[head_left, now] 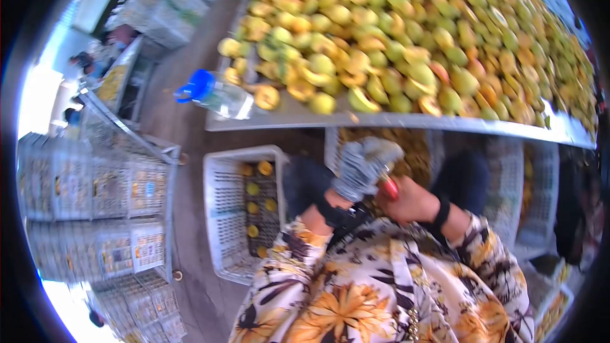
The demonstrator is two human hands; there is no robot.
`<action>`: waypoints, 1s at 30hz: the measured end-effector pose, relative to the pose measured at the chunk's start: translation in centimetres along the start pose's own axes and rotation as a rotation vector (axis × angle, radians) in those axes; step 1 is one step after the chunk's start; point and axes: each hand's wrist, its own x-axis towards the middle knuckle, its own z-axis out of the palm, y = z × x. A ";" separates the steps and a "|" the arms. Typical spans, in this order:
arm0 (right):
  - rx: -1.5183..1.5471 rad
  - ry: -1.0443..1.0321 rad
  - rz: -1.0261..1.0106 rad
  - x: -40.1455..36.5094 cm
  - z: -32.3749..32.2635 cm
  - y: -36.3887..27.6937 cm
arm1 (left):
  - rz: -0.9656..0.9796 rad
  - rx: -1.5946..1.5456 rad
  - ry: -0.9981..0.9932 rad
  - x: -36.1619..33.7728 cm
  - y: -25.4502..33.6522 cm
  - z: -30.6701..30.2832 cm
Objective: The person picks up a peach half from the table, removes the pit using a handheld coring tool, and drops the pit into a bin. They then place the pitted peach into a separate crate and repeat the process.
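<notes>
My left hand (363,168) wears a grey glove. Its fingers are curled closed over the lap, and what they grip is hidden. Bare and closed, my right hand (412,202) holds a small red-handled tool (389,188) whose working end is up against the left glove. Beyond both hands, a metal table (381,121) carries a large heap of yellow-green peaches (394,44), many of them cut into halves. Beneath its edge, just past the gloved hand, a crate of yellow fruit pieces (416,146) is partly covered.
A white plastic crate (213,216) with several fruits stands left of my legs. A clear bottle with a blue cap (222,96) lies at the table's left corner. Stacked crates (95,184) fill the left side; another crate (540,190) stands right. People are far left.
</notes>
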 end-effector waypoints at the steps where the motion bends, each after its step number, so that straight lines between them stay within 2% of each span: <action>1: 0.258 0.006 0.256 -0.3 -0.1 -1.0 | 0.000 -0.055 0.003 -0.3 -0.5 0.5; 2: 0.276 0.002 0.284 -0.7 -0.2 -1.8 | 0.005 -0.089 0.014 -0.6 -0.7 0.7; 4: 0.366 -0.007 0.249 -0.9 0.1 -1.6 | -0.930 -1.302 -0.037 0.1 0.2 0.3; 5: 0.363 -0.007 0.263 -1.0 0.5 -1.3 | -0.901 -1.327 -0.118 0.1 -0.3 0.1; 7: 0.495 0.002 0.277 -0.7 1.3 -0.5 | -0.891 -1.289 -0.119 0.2 -0.3 0.1; 10: 0.479 0.002 0.349 -1.2 0.7 -0.9 | -0.859 -1.158 -0.109 -0.8 -0.1 1.7; 12: 0.444 0.009 0.392 -1.2 0.8 -0.3 | -0.382 -0.466 0.032 -1.7 0.0 2.9; 13: 0.470 0.001 0.387 -1.2 0.8 0.0 | -0.045 -0.114 0.016 -1.6 -0.8 2.9; 14: 0.491 -0.011 0.382 -1.2 0.8 0.1 | -0.054 -0.116 0.028 -1.6 -0.8 3.2; 16: 0.476 -0.003 0.394 -1.1 1.1 0.1 | -1.035 -1.559 0.064 -1.7 -0.4 3.4; 17: 0.500 0.003 0.391 -1.1 1.2 0.2 | -1.034 -1.566 0.074 -1.9 -0.3 3.7; 20: 0.526 0.004 0.437 -1.4 1.4 0.4 | -0.878 -1.264 0.152 -2.3 0.4 4.6; 21: 0.529 0.002 0.470 -1.5 1.2 0.5 | -0.761 -0.873 0.064 -2.5 0.8 4.4; 22: 0.521 -0.005 0.481 -1.6 1.4 0.9 | -0.768 -0.879 0.077 -2.4 1.0 4.2; 24: 0.714 -0.032 0.496 -1.6 1.7 1.6 | -0.503 -0.246 -0.095 -2.0 0.9 4.1; 25: 0.704 -0.043 0.504 -1.6 1.5 1.3 | -0.513 -0.373 -0.077 -2.4 0.2 4.6; 26: 0.675 -0.031 0.508 -1.5 1.1 0.8 | -0.517 -0.371 -0.068 -2.6 -0.2 5.0; 28: 0.652 -0.015 0.512 -1.4 1.2 0.6 | -1.278 -1.735 0.139 -2.8 -0.7 5.6; 29: 0.618 0.002 0.505 -1.3 1.3 0.6 | -1.286 -1.916 0.081 -3.1 -1.4 6.0; 30: 0.578 0.018 0.496 -1.1 1.2 0.6 | -1.280 -1.919 0.083 -3.4 -1.5 6.2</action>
